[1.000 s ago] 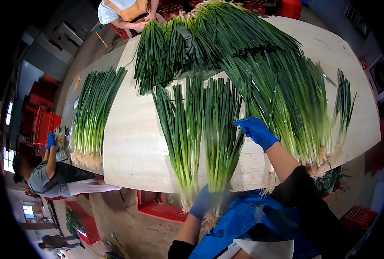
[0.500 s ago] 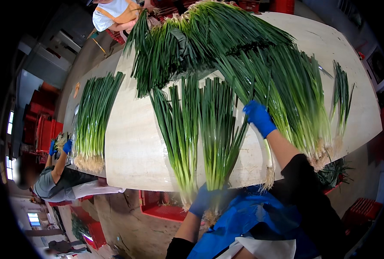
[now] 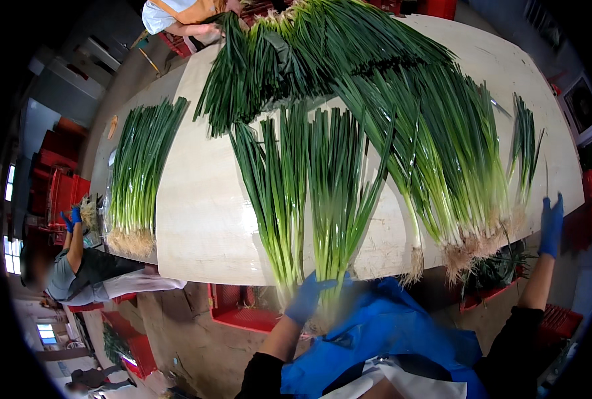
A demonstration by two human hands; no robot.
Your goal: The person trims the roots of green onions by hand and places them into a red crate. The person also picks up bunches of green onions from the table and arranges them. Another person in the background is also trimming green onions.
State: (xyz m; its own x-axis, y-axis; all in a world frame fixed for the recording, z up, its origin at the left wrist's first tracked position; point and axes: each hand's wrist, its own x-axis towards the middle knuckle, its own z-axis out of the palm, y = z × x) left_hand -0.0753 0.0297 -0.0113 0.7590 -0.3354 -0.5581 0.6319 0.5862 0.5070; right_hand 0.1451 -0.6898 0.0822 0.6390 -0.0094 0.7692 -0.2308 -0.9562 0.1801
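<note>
Low in front of me, my left hand [image 3: 304,298], in a blue glove, is closed around the pale lower stalks of a bunch of green garlic [image 3: 336,193]. Its leaves spread up the table, and its root end is blurred near my blue apron. Just left of it, a second bunch [image 3: 274,206] lies alongside. My right hand [image 3: 552,226], also gloved, is out past the table's right edge with fingers stretched and apart. A thin dark strip [image 3: 547,176] stands just above its fingertips; whether they touch is unclear. A single stalk [image 3: 412,226] with roots lies between the held bunch and the right-hand pile.
A large pile [image 3: 462,166] covers the table's right; another heap [image 3: 349,40] lies at the back. The pale board [image 3: 203,219] bears a knife [image 3: 501,108]. Red crates [image 3: 243,312] stand below. Co-workers are at the far left and back, beside a rooted bunch [image 3: 133,179].
My right hand has swung from the leaf tips in the middle of the table out to the far right. My left hand has kept its grip on the bunch.
</note>
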